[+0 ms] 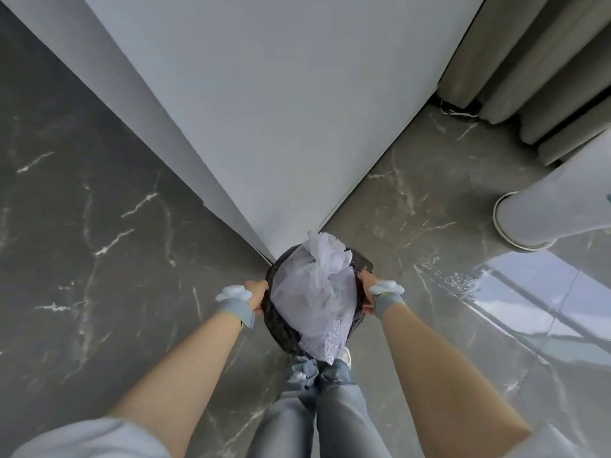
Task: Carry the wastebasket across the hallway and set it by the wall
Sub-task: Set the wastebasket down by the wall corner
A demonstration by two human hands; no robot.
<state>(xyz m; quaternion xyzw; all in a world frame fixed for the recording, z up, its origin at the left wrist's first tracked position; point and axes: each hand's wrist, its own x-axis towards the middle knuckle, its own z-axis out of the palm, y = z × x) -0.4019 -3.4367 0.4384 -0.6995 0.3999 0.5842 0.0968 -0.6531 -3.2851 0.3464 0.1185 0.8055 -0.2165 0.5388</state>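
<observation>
The wastebasket (281, 332) is round, lined with a black bag and stuffed with crumpled white plastic (317, 292). It sits low in the middle of the view, right at the outer corner of a white wall (264, 127). My left hand (257, 292) grips its left rim and my right hand (366, 289) grips its right rim. Both wrists wear pale grey bands. Whether the basket rests on the floor or hangs just above it cannot be told. My legs and one shoe show just below it.
Dark grey marble floor (99, 242) spreads left and right of the wall corner. Beige curtains (529, 77) hang at the top right. A white cylindrical appliance (545, 219) stands on the floor at right, beside a bright window reflection.
</observation>
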